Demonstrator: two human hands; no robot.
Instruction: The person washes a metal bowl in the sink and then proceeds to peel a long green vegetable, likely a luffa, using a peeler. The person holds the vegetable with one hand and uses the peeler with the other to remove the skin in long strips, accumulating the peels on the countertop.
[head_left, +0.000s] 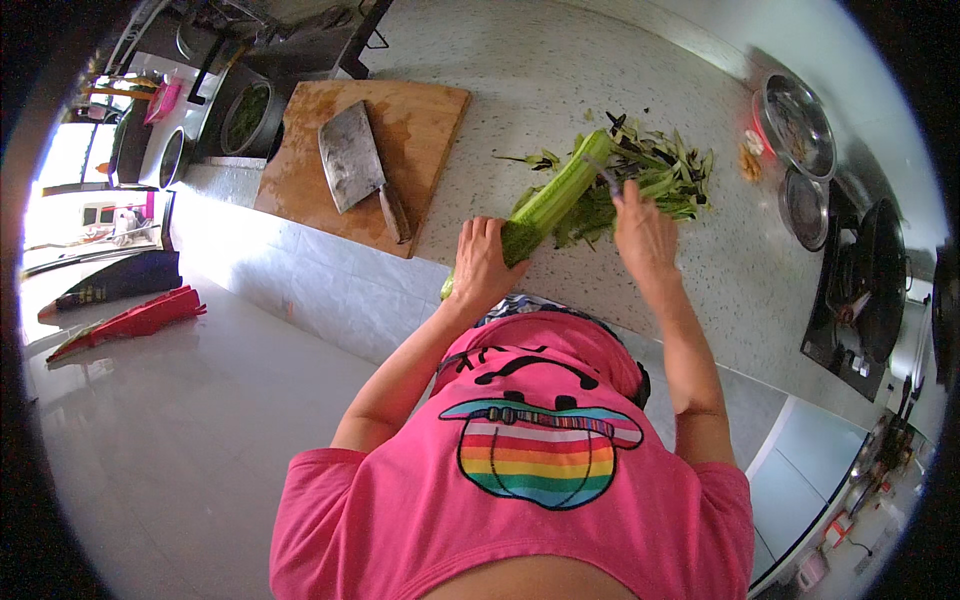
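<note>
My left hand (482, 259) grips the lower end of a long green gourd-like vegetable (559, 196), which slants up to the right over the counter. Its upper part is pale and peeled; darker green skin shows near my left hand. My right hand (646, 229) is closed on a small peeler (604, 175) with a purplish handle, which lies against or just beside the vegetable's upper right side. Green and dark peelings (667, 169) are heaped on the speckled countertop beneath and to the right of the vegetable.
Left of the vegetable, a cleaver (352, 161) lies on a wet wooden cutting board (439, 120). A pot of greens (247, 116) stands beyond it. Metal bowls (799, 127) and a black wok (879, 281) on a stove are at the right.
</note>
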